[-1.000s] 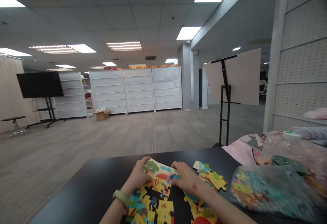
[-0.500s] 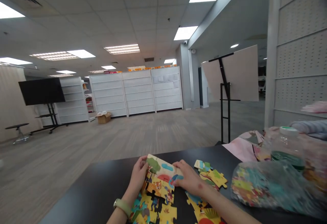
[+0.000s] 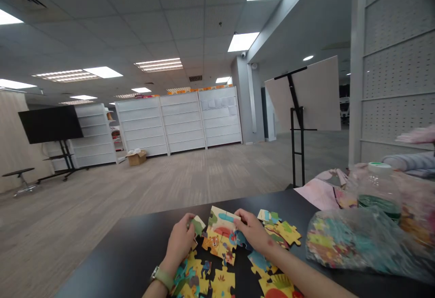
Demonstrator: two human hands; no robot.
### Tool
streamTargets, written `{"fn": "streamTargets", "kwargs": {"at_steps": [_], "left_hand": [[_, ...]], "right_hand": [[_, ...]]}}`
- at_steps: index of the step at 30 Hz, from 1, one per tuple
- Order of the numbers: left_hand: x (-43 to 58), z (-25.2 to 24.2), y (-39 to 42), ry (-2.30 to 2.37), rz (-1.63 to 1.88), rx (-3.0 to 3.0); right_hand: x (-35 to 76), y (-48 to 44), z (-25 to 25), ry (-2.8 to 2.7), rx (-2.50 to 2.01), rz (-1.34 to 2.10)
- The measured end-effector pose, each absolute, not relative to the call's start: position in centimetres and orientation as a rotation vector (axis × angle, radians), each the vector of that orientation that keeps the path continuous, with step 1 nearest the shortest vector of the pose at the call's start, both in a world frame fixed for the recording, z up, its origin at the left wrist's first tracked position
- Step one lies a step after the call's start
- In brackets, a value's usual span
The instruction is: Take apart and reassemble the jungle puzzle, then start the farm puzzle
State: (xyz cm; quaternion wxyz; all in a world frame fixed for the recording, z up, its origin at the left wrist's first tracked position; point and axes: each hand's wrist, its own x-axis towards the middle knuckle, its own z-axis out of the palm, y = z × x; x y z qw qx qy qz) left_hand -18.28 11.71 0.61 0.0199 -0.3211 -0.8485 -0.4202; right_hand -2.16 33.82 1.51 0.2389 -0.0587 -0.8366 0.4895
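Note:
My left hand (image 3: 180, 240) pinches a cream and green jigsaw piece (image 3: 199, 225), separate from the larger section beside it. That joined puzzle section (image 3: 220, 235), with a blue cloud, a red shape and a leopard-like animal, is gripped at its upper right edge by my right hand (image 3: 252, 229). Below the hands lie more puzzle pieces (image 3: 222, 282), mostly yellow, some linked together. Another cluster (image 3: 288, 233) rests on the black table just right of my right hand. My left wrist bears a pale green watch (image 3: 162, 278).
On the right of the black table (image 3: 136, 239), a clear plastic bag (image 3: 343, 239) holds many puzzle pieces. Behind it stands a clear jar (image 3: 379, 189) with a green-and-white lid, near pink cloth or paper (image 3: 317, 193). An easel with a board (image 3: 306, 98) stands beyond.
The green corner piece has come apart from the joined section and moved left with my left hand. My right hand still holds the section, now more upright. The view has shifted slightly.

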Motion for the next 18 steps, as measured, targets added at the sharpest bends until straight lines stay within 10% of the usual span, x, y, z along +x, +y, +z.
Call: {"fn": "streamTargets", "kwargs": {"at_steps": [7, 18], "left_hand": [[-16.3, 1.6, 12.3, -2.529, -1.18, -1.182], [-15.0, 1.6, 13.4, -2.269, -2.049, -1.702]], "right_hand": [[-2.2, 33.8, 1.5, -2.232, -0.118, 1.462], [-1.9, 33.9, 2.2, -2.358, -0.153, 1.351]]}}
